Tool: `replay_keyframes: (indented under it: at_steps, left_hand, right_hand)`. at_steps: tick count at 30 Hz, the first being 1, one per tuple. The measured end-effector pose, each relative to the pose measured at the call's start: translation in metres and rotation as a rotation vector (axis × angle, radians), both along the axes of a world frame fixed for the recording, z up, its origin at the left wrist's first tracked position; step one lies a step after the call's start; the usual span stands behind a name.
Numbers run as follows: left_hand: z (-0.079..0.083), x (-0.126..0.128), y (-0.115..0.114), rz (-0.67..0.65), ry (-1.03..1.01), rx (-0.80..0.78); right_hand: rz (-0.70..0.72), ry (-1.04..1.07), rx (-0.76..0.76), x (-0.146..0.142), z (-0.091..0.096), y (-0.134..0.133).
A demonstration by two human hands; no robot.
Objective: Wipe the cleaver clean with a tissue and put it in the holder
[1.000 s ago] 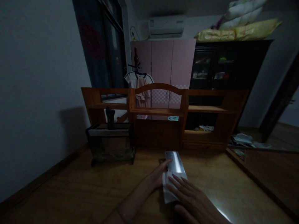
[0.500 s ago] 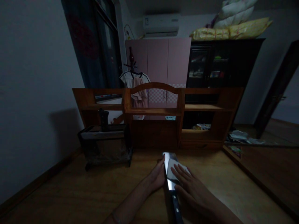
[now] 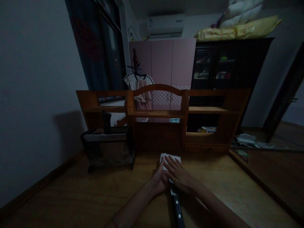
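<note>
A cleaver with a black riveted handle [image 3: 177, 210] is in front of me, its handle toward me and its blade pointing away. My left hand [image 3: 159, 181] grips the blade from its left side, thumb up along the edge. Over the far end of the blade lies a folded white cloth or tissue [image 3: 178, 158], hiding most of the metal. My right hand [image 3: 180, 176] holds this cloth flat against the blade with its fingers stretched over it. Only a short strip of blade shows near the handle.
The hands are above a wooden tabletop [image 3: 213, 177]. A wooden shelf unit [image 3: 158, 113] stands along its far edge. To the left is a dark, box-like rack [image 3: 108, 148] with a black handle sticking up from it. A wall [image 3: 35, 95] borders the left side.
My right hand has moved the white cloth away from me and left, toward the blade's far end, covering metal that showed before. My left hand still grips the blade.
</note>
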State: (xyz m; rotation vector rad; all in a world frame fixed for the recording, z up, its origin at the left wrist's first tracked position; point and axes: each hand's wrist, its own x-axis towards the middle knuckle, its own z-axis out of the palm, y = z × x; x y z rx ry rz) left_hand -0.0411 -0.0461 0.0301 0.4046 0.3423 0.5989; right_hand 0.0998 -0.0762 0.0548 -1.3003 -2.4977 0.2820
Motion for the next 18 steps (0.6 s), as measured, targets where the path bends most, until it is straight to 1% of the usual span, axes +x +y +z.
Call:
replay_keyframes:
  at_steps: [4,8,11,15,18]
  left_hand:
    - [0.003,0.003,-0.001,-0.002,-0.146,0.009]
    - [0.0,0.004,0.003,0.011,-0.17,0.0]
    - [-0.002,0.004,0.003,0.032,-0.155,0.026]
    - [-0.003,0.002,0.001,0.054,-0.069,0.101]
    - [-0.002,0.002,0.0,0.04,-0.038,0.117]
  right_hand:
    - [-0.041,0.019,0.016,-0.001,-0.001,0.006]
    - [-0.061,0.023,0.047,-0.002,-0.001,0.005]
    - [-0.104,0.02,0.08,0.0,-0.004,0.006]
    - [-0.204,0.006,0.131,0.009,-0.008,0.01]
    - [-0.235,0.0,0.153,0.011,-0.009,0.012]
